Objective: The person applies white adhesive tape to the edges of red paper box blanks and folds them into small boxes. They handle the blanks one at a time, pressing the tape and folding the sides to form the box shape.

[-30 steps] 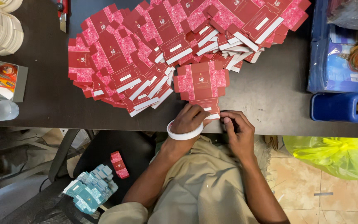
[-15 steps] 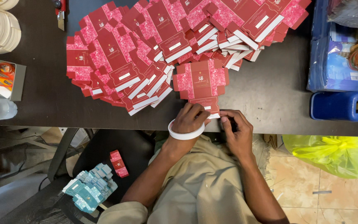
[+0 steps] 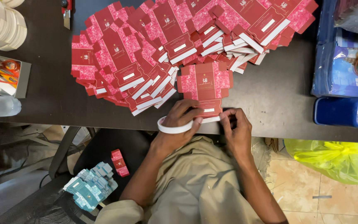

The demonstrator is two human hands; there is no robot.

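One flat red-and-pink printed carton blank (image 3: 206,89) lies at the near edge of the dark table (image 3: 270,99); left hand (image 3: 182,119), curled around a white tape roll (image 3: 175,127), presses its bottom flap; right hand (image 3: 236,128) pinches the tape end beside it; judged in progress, with the large fanned pile of similar blanks (image 3: 154,49) behind awaiting handling.

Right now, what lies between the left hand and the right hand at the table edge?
In the head view, the lower flap of a flat red carton lies between the left hand and the right hand. A white tape roll hangs around the left hand.

I see a dark surface (image 3: 50,103) carrying fanned flat pink cartons (image 3: 154,45) (one lies apart at the near edge), a scissors tray (image 3: 3,74) and a blue box (image 3: 340,112).
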